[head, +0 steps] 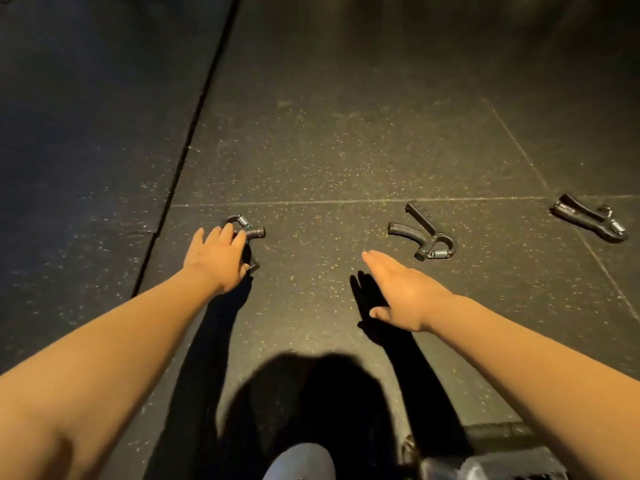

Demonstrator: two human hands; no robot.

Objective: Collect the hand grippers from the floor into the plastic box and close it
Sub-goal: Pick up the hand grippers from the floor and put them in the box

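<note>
3 hand grippers lie on the dark rubber floor flecked with pale specks (329,150), set roughly in a row across the frame. The left hand (215,259) reaches forward and grasps the nearest black hand gripper with a coiled metal spring (250,231): its fingers lie curled over the top of the tool and the thumb presses near the end of the lower handle, so most of that gripper is hidden beneath the palm. The right hand (401,289) hangs released just above the floor, fingers straight and held together, thumb spread, holding nothing; its shadow falls on the floor just beside it. Near its fingertips but apart from them lies the middle black V-shaped hand gripper (425,237), handles splayed away from the person and spring end toward them. Well to the right, close to the frame edge, lies the far black hand gripper (588,219), its handles close together. A darker plain floor mat (86,133) adjoins the flecked floor on the left. At the bottom edge sits a blurred dark shape (485,459) that cannot be made out.
</note>
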